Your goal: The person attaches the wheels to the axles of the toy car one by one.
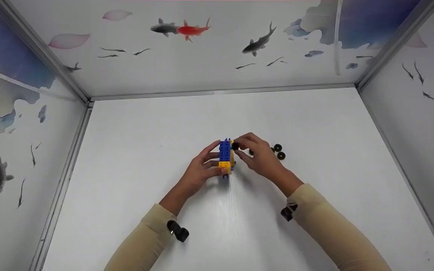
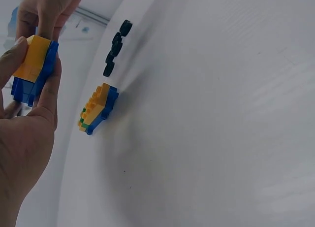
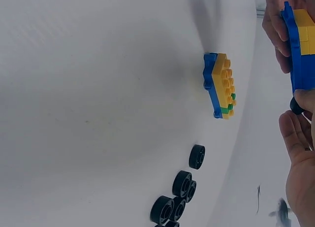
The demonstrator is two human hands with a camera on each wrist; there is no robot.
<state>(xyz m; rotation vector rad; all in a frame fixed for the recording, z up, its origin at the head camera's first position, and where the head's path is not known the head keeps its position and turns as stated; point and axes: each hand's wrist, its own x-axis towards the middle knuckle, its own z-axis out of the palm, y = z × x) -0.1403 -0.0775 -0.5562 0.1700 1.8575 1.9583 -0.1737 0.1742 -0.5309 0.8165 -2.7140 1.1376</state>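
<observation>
My left hand [image 1: 198, 173] grips a toy car of blue and yellow building bricks [image 1: 224, 151] between thumb and fingers, raised off the table. At the car's right side, my right hand [image 1: 261, 158] pinches a small black toy wheel [image 3: 296, 106] against the blue base. Fingers partly cover that wheel, and I cannot tell whether it is fixed on. Below the held car, a second brick car [image 3: 222, 85], yellow with a blue base and some green, lies on the table. In the head view it is mostly hidden behind the first.
Several loose black wheels [image 3: 182, 183] lie in a cluster on the white table [image 1: 145, 128], right of the cars and partly behind my right hand in the head view. Printed panels [image 1: 217, 71] with fish pictures wall the table at the back and sides.
</observation>
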